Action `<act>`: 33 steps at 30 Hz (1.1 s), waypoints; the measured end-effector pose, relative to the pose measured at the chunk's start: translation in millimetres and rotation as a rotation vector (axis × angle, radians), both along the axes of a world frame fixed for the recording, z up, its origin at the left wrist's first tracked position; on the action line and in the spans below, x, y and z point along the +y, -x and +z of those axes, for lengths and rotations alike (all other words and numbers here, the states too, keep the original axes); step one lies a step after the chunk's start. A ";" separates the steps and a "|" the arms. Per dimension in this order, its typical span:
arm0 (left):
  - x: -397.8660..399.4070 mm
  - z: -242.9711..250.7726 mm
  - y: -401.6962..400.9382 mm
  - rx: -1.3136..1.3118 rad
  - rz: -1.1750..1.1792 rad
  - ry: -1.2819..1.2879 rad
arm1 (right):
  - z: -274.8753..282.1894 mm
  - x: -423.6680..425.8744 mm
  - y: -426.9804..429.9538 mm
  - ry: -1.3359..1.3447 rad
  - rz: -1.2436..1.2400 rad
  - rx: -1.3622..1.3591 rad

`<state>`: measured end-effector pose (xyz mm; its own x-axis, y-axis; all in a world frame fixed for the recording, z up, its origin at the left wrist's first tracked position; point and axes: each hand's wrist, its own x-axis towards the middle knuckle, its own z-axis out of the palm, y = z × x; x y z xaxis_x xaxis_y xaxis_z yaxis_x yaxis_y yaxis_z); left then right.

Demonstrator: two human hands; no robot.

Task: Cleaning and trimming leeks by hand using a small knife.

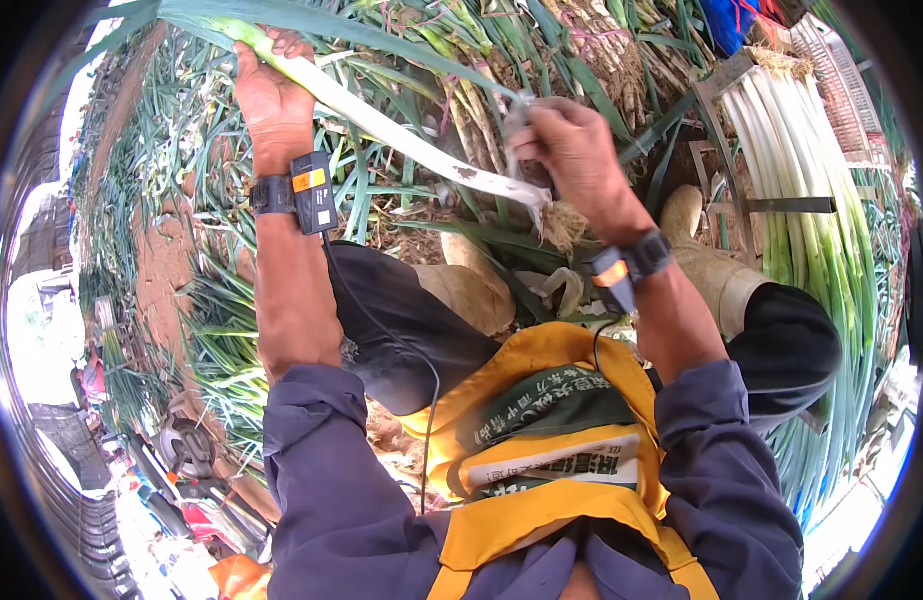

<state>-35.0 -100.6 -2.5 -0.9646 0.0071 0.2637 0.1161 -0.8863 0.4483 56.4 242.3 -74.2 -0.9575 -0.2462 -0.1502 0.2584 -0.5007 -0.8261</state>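
My left hand [275, 82], palm up, is closed around the upper part of a long leek or large green onion [401, 139]. Its white stalk runs down to the right, with a dark spot near the lower end and a tuft of roots [563, 226] at its tip. Green leaves extend from its top across the upper view. Above the roots, my right hand [563, 139] pinches a thin, pale, partly blurred strip of peeled leaf or skin [515, 124], with the end of a green leaf beside it.
Cleaned stalks [795, 150] lie in a metal rack [731, 172] at the right, near a pale plastic crate [836, 82]. Tied, unpeeled bundles [469, 105] lie ahead. Loose green leaves [229, 322] cover ground at the left. My boots [476, 289] are below the hands.
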 end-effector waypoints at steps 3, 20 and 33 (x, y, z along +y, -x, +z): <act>14.3 5.7 -2.2 -0.139 0.310 0.201 | -3.5 54.1 4.1 0.082 -0.152 0.000; 13.3 -4.0 22.7 0.017 0.075 0.143 | 6.9 -16.0 -23.3 -0.997 0.033 0.984; -19.3 -27.0 38.2 -0.189 0.375 0.331 | 20.5 -1.2 -41.0 -1.068 0.278 1.414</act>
